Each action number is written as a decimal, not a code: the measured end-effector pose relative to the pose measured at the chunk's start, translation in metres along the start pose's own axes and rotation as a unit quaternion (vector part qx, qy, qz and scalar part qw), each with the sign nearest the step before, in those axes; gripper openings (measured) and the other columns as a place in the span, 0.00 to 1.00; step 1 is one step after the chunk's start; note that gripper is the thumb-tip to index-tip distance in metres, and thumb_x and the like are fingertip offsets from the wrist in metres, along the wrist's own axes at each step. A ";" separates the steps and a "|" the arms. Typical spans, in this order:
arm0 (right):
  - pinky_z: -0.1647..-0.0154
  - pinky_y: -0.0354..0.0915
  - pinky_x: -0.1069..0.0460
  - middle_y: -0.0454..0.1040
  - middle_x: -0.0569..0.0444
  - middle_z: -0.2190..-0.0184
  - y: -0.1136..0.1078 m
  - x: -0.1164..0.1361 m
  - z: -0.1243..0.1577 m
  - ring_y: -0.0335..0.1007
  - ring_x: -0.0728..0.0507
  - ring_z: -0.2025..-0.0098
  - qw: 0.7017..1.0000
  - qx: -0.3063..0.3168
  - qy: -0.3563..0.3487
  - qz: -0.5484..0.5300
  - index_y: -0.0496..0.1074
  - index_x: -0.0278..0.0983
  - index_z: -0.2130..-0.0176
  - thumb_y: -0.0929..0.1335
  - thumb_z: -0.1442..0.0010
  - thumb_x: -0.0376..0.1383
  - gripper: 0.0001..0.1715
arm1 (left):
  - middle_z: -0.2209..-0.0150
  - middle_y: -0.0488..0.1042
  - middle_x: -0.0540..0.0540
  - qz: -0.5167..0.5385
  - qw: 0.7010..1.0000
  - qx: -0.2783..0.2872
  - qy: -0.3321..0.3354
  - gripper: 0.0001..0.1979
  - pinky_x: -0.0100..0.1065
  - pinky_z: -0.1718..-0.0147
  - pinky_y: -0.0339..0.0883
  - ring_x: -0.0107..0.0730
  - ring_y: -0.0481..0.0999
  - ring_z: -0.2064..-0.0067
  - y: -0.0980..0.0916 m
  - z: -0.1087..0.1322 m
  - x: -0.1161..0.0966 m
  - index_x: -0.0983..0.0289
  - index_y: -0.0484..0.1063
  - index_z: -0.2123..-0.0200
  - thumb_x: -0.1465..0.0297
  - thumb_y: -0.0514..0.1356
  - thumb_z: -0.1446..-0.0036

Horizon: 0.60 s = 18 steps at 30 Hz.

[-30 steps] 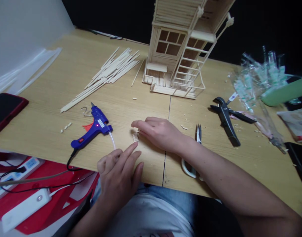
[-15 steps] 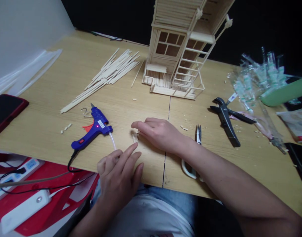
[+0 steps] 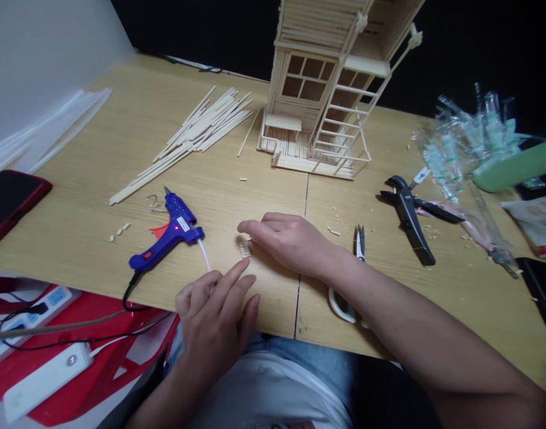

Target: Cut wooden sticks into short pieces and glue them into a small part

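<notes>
A tiny slatted panel of wooden stick pieces [image 3: 245,248] lies flat on the table between my hands. The index fingertip of my left hand [image 3: 219,310] touches its lower edge, and that hand's other fingers are apart with nothing in them. My right hand [image 3: 288,243] rests on its side just right of the panel, fingers bent together. From under them the end of a short wooden stick piece [image 3: 249,239] sticks out beside the panel's top edge; the fingertips are mostly hidden.
A blue hot glue gun [image 3: 177,229] stands left, with a bundle of wooden sticks [image 3: 196,134] behind it. The stick-built model house [image 3: 308,101] stands at the back. Scissors [image 3: 359,244] lie beneath my right forearm, black cutters [image 3: 409,220] farther right. A phone [image 3: 13,202] lies far left.
</notes>
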State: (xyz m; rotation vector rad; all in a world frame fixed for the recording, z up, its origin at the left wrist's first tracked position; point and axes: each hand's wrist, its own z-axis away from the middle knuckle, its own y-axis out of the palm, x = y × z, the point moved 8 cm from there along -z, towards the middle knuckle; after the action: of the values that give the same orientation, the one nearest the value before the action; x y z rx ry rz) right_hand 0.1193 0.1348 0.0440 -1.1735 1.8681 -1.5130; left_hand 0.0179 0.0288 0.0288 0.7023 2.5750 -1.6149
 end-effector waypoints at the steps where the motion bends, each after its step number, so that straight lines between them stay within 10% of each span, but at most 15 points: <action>1: 0.67 0.57 0.52 0.73 0.54 0.72 0.000 0.000 0.000 0.67 0.45 0.66 1.000 0.000 -0.002 0.001 0.73 0.35 0.50 0.60 0.27 0.28 0.14 | 0.43 0.80 0.52 0.001 1.000 0.001 0.000 0.12 0.49 0.49 0.57 0.48 0.75 0.51 0.000 0.000 0.000 0.57 0.76 0.49 0.67 0.64 0.35; 18: 0.67 0.58 0.52 0.74 0.53 0.72 -0.002 0.001 0.000 0.67 0.44 0.66 1.000 -0.001 0.000 0.003 0.73 0.35 0.49 0.59 0.26 0.29 0.16 | 0.44 0.81 0.53 -0.004 1.000 0.006 -0.005 0.12 0.49 0.48 0.56 0.48 0.74 0.50 0.001 0.002 0.000 0.57 0.76 0.49 0.66 0.63 0.35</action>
State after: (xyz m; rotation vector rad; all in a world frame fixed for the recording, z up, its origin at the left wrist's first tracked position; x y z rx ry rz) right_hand 0.1190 0.1343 0.0459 -1.1670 1.8718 -1.5076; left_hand 0.0178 0.0280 0.0271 0.6827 2.5665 -1.6345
